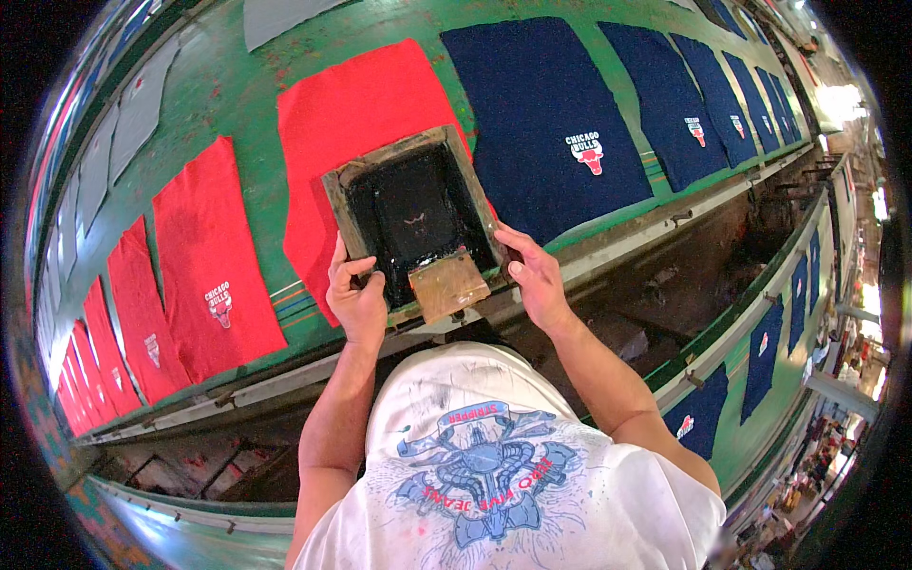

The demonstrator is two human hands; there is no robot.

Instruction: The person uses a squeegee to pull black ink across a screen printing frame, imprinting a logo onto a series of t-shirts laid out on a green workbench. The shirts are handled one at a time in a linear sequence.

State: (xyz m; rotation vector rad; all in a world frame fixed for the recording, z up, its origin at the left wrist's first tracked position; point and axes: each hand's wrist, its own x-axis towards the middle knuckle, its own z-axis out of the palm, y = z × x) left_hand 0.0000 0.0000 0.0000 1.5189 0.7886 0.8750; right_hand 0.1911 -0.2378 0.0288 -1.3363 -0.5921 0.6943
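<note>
My left hand point(356, 290) and my right hand point(527, 275) grip opposite sides of a small wooden screen-printing frame point(337, 195) with a dark, wet-looking mesh and a small pale design near its middle. The frame lies over a plain red fabric piece point(356, 90) on the green printing table point(237, 76). A brown rectangular piece point(448, 285) rests across the frame's near end, between my hands. To its right lies a navy fabric piece point(532, 95) with a red and white printed emblem.
Printed red pieces point(214, 256) run off to the left, several navy pieces point(655, 104) to the right, grey pieces point(147, 104) behind at the left. A metal rail point(679, 218) edges the table. A dark gap separates it from a second green table point(769, 399) bearing navy pieces at the lower right.
</note>
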